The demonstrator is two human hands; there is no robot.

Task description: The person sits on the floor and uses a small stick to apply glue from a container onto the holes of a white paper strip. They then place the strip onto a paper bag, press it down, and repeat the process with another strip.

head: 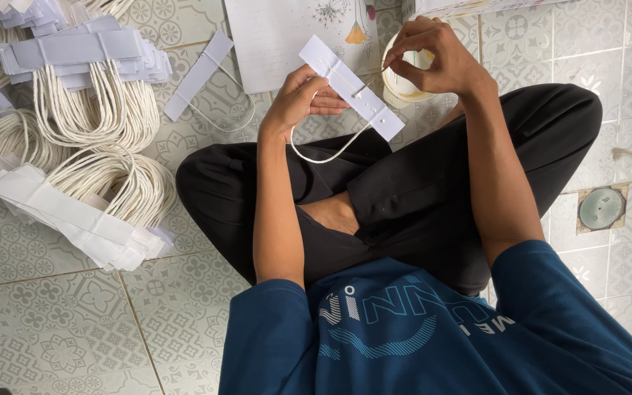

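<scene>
Both hands gripping: left on paper strip, right on half-hidden cord end.

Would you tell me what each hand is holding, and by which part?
The left hand holds the white paper strip near its middle; the right hand pinches the end of the white cord.

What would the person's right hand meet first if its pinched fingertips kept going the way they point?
Probably the white paper strip: the right hand pinches the white cord's end, pointing down-left at the strip, which the left hand supports. Depth is uncertain.
</scene>
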